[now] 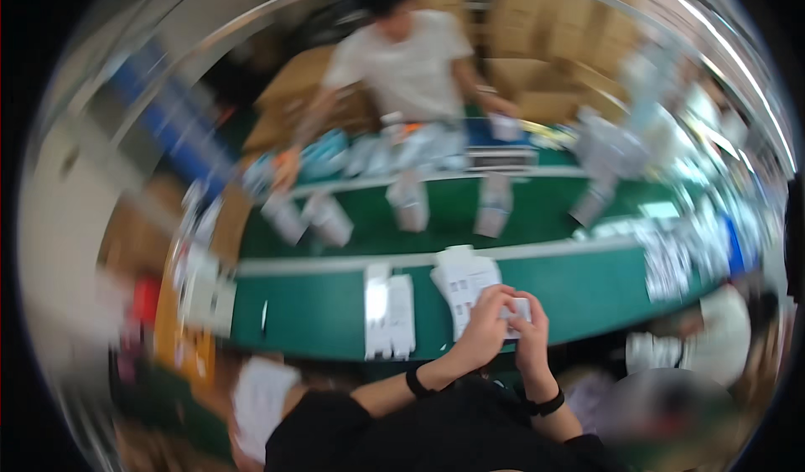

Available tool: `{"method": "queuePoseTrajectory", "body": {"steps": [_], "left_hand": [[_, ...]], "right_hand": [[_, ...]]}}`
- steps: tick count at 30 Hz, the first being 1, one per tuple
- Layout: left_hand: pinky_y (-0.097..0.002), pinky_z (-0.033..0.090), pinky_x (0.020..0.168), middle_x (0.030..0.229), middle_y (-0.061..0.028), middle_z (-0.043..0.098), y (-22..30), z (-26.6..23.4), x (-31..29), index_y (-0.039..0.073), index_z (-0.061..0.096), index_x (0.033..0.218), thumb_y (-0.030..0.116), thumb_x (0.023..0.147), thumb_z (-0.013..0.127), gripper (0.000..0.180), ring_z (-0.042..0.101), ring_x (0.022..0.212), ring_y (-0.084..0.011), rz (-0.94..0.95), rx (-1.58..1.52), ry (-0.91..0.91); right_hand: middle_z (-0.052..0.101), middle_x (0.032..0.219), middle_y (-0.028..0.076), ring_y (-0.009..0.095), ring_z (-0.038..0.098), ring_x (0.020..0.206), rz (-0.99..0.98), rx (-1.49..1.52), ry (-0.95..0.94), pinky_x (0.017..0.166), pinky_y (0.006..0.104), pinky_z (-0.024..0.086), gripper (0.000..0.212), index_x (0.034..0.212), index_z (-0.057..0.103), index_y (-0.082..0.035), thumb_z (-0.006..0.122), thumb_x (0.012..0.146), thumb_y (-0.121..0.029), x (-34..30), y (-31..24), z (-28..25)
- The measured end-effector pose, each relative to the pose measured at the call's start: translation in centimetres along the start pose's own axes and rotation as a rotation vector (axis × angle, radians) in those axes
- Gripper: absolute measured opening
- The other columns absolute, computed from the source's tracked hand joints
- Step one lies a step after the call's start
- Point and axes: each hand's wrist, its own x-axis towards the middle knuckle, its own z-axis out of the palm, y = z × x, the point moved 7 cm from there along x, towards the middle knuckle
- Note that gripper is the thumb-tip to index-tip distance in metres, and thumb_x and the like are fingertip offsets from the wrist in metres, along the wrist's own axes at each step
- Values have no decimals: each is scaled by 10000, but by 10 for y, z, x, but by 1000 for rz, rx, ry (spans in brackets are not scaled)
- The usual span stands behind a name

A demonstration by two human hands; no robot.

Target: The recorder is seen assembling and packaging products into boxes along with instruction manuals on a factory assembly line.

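Note:
Close to my body, my left hand (485, 331) and my right hand (532, 346) come together with curled fingers around a small white piece (518, 311), perhaps folded paper or a small box; blur and the fingers hide its kind. Just beyond my left hand lies a fanned stack of printed white sheets (463, 272) on the green table (306, 304). Left of that stack are two narrow piles of white paper (389, 313), side by side. A thin pale stick-like thing (264, 316) rests farther left.
Past a pale rail, white boxes (408, 202) stand spaced along a green belt (360, 250). A person in a white shirt (402, 61) works behind it, near bagged goods (432, 147). White packets (667, 264) crowd the right end. Cartons (549, 28) are stacked behind.

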Motion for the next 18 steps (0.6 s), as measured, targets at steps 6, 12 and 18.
{"method": "queuePoseTrajectory", "body": {"steps": [6,12,18], "left_hand": [[-441,337,1162,1408,-175,483,32,-35,-39,33,529,1326,110,845,699,516,429,1369,-388,-28,-128,178],[-476,460,1059,1299,-187,610,13,-55,-40,6,528,1399,277,687,916,855,580,1205,-419,-65,248,107],[-481,406,1122,1390,-168,552,-12,-36,-20,63,567,1368,162,730,835,699,502,1337,-392,208,658,25]], "right_hand": [[641,1135,114,196,620,1038,62,257,-193,911,303,502,455,1273,586,10,567,829,-85,12,-1,18],[586,1341,147,296,572,1246,-137,-225,-430,1059,395,462,668,1380,518,-5,767,828,-286,19,-48,29],[607,1345,154,282,639,1066,-454,-795,-276,908,389,532,754,1335,578,-44,907,694,-266,49,-26,-18]]}}
